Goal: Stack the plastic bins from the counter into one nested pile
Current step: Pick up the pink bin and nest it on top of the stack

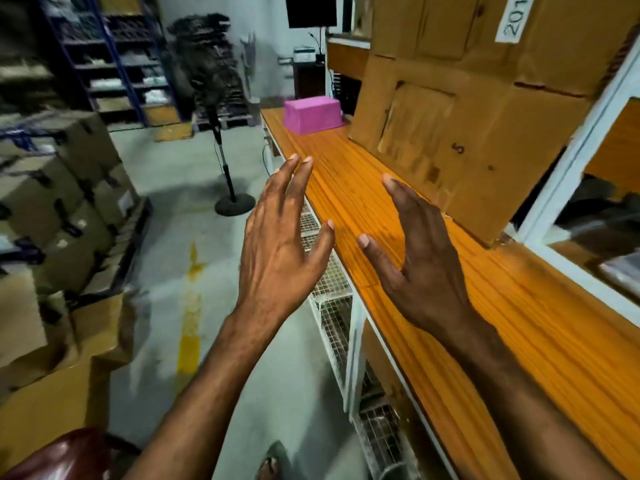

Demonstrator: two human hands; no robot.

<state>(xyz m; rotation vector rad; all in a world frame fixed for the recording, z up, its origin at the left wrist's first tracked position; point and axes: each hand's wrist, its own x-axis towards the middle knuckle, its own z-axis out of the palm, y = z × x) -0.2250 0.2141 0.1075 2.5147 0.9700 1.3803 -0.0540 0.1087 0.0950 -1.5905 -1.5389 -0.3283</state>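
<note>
Desk [485, 306] filled the right side, a long run of orange wood grain stretching away toward the far wall. Big cardboard boxes [467, 133] sat stacked on it against the white frame, tall and brown, one marked with a paper label. Across the concrete floor on the left, more taped cartons [69, 188] were piled up, with blue shelving [114, 64] behind them. And there were the hands, both raised in mid-air and holding nothing! The left hand [280, 244] hung over the desk's front edge with fingers spread wide. The right hand [422, 258] was out over the desk top, fingers straight, its palm turned toward the other. A pedestal fan [207, 74] stood on the floor beyond them. The pink bin [313, 114] sat alone at the far end of the desk, flat closed face up, just beside the boxes and well apart from both hands.
</note>
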